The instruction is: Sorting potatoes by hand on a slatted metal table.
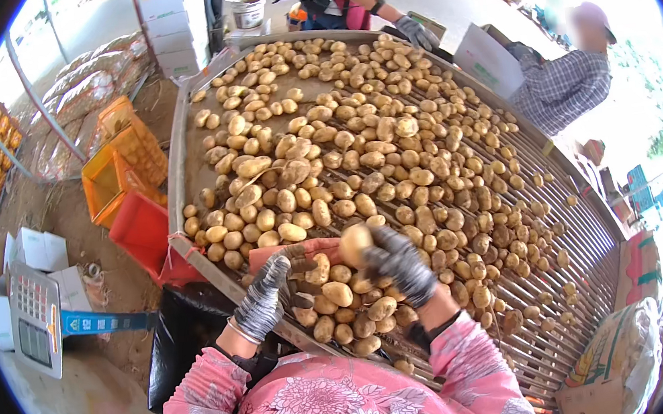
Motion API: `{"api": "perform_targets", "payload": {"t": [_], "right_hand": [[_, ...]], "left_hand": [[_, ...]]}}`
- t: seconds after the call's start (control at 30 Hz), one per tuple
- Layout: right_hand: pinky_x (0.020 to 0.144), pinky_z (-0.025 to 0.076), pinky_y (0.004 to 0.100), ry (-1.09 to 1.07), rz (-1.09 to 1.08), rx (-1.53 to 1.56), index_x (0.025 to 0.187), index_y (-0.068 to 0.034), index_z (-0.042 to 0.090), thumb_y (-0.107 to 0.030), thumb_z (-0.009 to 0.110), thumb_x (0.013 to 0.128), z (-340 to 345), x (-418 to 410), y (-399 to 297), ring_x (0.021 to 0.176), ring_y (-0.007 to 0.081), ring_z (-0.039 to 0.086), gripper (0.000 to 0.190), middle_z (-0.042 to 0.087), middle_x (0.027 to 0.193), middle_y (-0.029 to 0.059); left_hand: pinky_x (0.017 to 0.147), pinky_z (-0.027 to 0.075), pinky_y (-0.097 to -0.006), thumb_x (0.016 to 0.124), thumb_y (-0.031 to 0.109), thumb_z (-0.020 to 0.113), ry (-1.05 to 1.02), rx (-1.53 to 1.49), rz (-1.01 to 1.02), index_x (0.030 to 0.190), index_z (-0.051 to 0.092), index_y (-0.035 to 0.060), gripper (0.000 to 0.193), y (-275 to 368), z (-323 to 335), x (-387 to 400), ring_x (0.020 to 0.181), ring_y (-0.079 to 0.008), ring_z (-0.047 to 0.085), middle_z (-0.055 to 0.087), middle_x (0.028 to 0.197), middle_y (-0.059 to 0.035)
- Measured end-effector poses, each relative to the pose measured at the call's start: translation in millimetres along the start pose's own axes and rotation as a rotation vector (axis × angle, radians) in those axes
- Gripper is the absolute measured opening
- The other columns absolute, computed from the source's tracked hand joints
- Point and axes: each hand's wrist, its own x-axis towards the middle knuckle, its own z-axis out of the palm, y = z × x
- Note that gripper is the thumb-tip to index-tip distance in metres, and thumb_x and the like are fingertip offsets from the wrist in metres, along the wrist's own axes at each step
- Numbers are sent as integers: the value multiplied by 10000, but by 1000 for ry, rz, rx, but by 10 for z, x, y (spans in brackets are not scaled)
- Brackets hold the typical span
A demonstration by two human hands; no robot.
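Note:
Between the fingers of my gloved right hand (pixel 403 265) is a potato (pixel 355 245), raised over the other potatoes. My left hand (pixel 264 299), also in a grey-and-black glove, is at the near left rim of the sorting table (pixel 177 181). Its thumb and fingers are apart, and I see nothing held in it. A pile of potatoes (pixel 337 294) lies between my hands, close to the left fingertips. Just beyond, a flat reddish piece (pixel 326 245) is partly hidden by the left fingers and the raised potato; its material is unclear.
Potatoes spread over the slatted bed (pixel 578 248). At left are a red crate (pixel 140 233), an orange crate (pixel 108 182), a black-lined container (pixel 184 331) and a weighing scale (pixel 37 320). Two people (pixel 566 76) stand at the far side, near a white carton (pixel 487 60).

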Motion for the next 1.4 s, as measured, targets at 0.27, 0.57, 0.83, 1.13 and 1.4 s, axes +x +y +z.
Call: {"api": "perform_targets", "payload": {"t": [0.27,0.57,0.83,1.13,1.4], "right_hand": [[841,500,368,157,-367,-604,1142,-48,575,-155,634,799,-277,180,19,916,294,636,363,650,994,160],[881,457,423,389,107,-1307,1135,-125,576,-225,636,784,-781,364,34,1041,335,556,370,567,1130,170],[797,492,429,-106,-565,-1196,1046,-96,586,-146,597,773,216,366,25,936,340,597,277,576,1057,172],[794,487,413,-499,-322,-1447,1066,-77,598,-259,716,719,549,640,177,967,328,581,409,556,1083,154],[788,479,442,-515,-238,-1551,1049,-44,576,-427,674,744,644,522,76,959,346,585,499,573,1058,189]], "left_hand": [[654,573,-328,748,326,668,288,200,8,1033,581,38,414,8,-81,-97,778,-199,638,619,903,-91],[633,558,-366,760,321,655,300,-86,169,979,575,-2,399,-55,-559,-340,679,-258,644,630,799,-120],[693,551,-360,770,274,649,312,-153,175,971,565,9,343,-122,-633,-311,742,-257,634,615,855,-106],[655,544,-387,808,351,616,248,-458,170,967,586,30,359,-54,-563,-395,722,-270,614,605,839,-113],[638,514,-400,907,479,451,-226,-729,195,1102,578,-5,537,-19,-628,-433,711,-302,624,634,840,-154]]}}
